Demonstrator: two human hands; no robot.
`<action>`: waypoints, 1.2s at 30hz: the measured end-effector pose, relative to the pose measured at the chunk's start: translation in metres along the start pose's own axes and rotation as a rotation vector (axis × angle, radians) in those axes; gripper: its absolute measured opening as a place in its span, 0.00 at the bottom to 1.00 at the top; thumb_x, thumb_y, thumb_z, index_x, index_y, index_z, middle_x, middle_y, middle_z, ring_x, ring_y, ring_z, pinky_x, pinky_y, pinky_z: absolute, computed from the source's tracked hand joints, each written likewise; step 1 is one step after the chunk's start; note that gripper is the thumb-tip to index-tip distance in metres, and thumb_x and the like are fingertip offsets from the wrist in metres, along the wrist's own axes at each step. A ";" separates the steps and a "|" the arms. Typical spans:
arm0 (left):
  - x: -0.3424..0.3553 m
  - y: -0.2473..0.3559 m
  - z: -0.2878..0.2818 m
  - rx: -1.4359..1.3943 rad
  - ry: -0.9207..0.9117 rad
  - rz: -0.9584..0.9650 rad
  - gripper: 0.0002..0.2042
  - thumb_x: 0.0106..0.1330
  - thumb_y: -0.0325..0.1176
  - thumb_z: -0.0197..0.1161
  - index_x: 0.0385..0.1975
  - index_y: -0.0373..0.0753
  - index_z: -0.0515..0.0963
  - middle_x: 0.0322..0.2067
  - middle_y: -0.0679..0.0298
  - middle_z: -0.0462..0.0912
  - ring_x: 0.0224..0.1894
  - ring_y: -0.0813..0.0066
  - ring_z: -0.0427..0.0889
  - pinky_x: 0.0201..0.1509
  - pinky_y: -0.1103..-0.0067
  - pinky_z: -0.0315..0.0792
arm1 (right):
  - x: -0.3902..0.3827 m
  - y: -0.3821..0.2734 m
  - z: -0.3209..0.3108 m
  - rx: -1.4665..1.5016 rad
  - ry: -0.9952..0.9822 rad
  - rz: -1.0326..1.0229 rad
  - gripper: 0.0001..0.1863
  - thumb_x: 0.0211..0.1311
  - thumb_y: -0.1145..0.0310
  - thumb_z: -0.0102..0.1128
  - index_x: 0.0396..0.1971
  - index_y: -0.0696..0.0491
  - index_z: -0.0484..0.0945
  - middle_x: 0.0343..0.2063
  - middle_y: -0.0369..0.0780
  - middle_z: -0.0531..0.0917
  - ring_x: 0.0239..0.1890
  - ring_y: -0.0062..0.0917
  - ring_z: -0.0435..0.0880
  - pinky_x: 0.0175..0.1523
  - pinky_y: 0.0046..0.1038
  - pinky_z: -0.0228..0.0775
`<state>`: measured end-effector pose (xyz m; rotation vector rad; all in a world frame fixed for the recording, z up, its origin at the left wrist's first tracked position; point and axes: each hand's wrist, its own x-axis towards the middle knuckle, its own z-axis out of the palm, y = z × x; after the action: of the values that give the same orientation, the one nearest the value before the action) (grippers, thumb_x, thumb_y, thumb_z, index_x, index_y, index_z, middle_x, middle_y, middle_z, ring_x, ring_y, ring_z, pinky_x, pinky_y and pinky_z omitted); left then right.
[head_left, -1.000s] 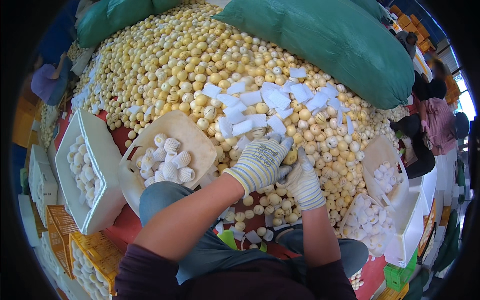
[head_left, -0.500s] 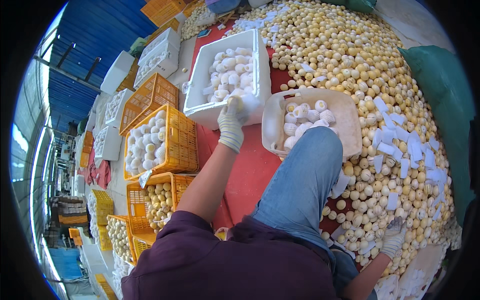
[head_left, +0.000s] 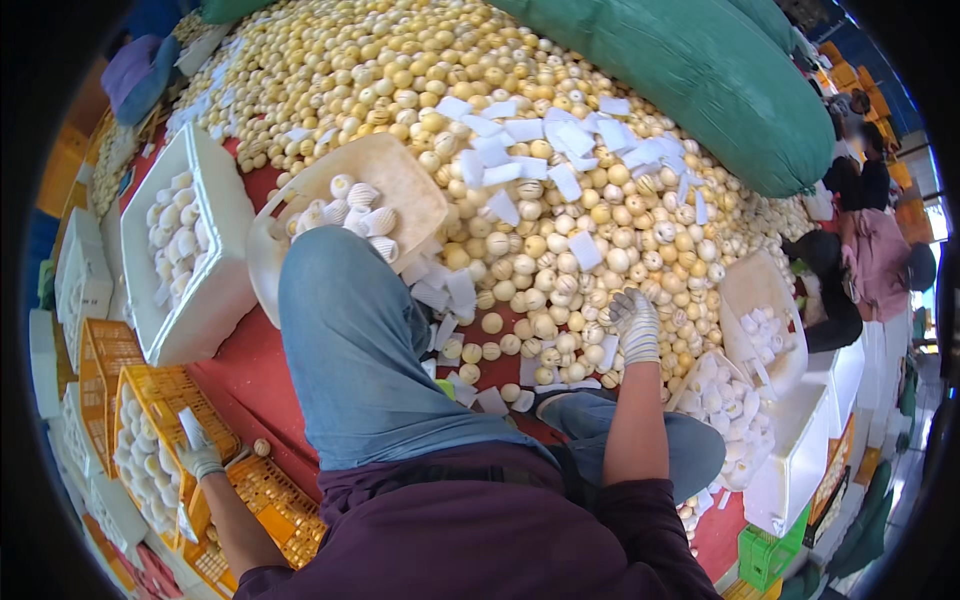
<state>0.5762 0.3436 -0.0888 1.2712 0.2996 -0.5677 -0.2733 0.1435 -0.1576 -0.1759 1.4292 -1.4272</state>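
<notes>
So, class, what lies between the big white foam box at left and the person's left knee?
Head view: a pale basin holding sleeved fruit lies between them.

Left hand [head_left: 200, 459] sat at the yellow crate [head_left: 170, 388], lower left, white piece [head_left: 190, 425] at its fingertips, possibly gripped; too small to be sure. Right hand [head_left: 637, 325] was at the round yellow fruit [head_left: 380, 85], right of center. Green sack [head_left: 700, 95] lay upper right.
</notes>
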 end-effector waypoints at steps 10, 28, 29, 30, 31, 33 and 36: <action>-0.280 -0.136 0.460 0.018 -1.437 -0.139 0.19 0.73 0.31 0.47 0.60 0.32 0.68 0.56 0.56 0.74 0.58 0.70 0.71 0.61 0.74 0.72 | -0.021 0.038 -0.065 -0.314 0.261 0.067 0.23 0.66 0.60 0.58 0.55 0.58 0.70 0.39 0.45 0.83 0.34 0.31 0.83 0.41 0.33 0.77; -0.436 -0.236 0.498 0.824 -1.683 -0.005 0.19 0.68 0.40 0.59 0.54 0.36 0.77 0.46 0.64 0.79 0.42 0.79 0.76 0.44 0.80 0.73 | 0.091 -0.004 -0.124 -0.456 0.670 -0.289 0.18 0.59 0.70 0.58 0.48 0.63 0.75 0.36 0.43 0.81 0.37 0.28 0.80 0.43 0.27 0.73; -0.439 -0.241 0.500 0.843 -1.718 -0.020 0.19 0.68 0.40 0.59 0.54 0.35 0.77 0.46 0.64 0.79 0.41 0.79 0.76 0.44 0.81 0.73 | 0.100 -0.017 -0.143 -0.575 0.700 -0.334 0.21 0.59 0.69 0.58 0.50 0.63 0.74 0.40 0.45 0.82 0.42 0.31 0.81 0.49 0.29 0.73; -0.439 -0.239 0.498 0.882 -1.709 0.037 0.20 0.68 0.40 0.58 0.55 0.35 0.75 0.45 0.64 0.79 0.41 0.80 0.76 0.44 0.81 0.73 | 0.111 -0.025 -0.126 -0.752 0.722 -0.432 0.22 0.58 0.69 0.60 0.52 0.61 0.74 0.42 0.44 0.81 0.44 0.30 0.80 0.51 0.29 0.73; -0.437 -0.232 0.495 0.928 -1.675 0.109 0.21 0.68 0.40 0.57 0.56 0.34 0.74 0.45 0.64 0.79 0.40 0.80 0.77 0.44 0.82 0.73 | 0.120 -0.038 -0.092 -0.925 0.711 -0.533 0.23 0.57 0.68 0.62 0.53 0.60 0.73 0.44 0.43 0.80 0.46 0.30 0.79 0.53 0.29 0.73; -0.441 -0.237 0.492 0.961 -1.671 0.144 0.22 0.68 0.40 0.54 0.57 0.33 0.73 0.45 0.63 0.80 0.38 0.81 0.77 0.43 0.82 0.73 | 0.129 -0.075 -0.071 -1.270 0.587 -0.727 0.28 0.55 0.67 0.63 0.58 0.58 0.71 0.53 0.47 0.77 0.58 0.38 0.73 0.64 0.33 0.65; -0.450 -0.237 0.494 0.993 -1.729 0.120 0.21 0.68 0.39 0.54 0.57 0.33 0.73 0.46 0.63 0.80 0.39 0.80 0.77 0.44 0.81 0.73 | 0.150 -0.106 -0.051 -1.567 0.417 -0.744 0.31 0.55 0.64 0.64 0.60 0.55 0.70 0.55 0.48 0.75 0.62 0.41 0.68 0.66 0.36 0.63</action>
<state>0.0257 -0.0667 0.0890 1.2062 -1.6492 -1.5683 -0.4320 0.0383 -0.1692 -1.5708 2.7278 -0.4804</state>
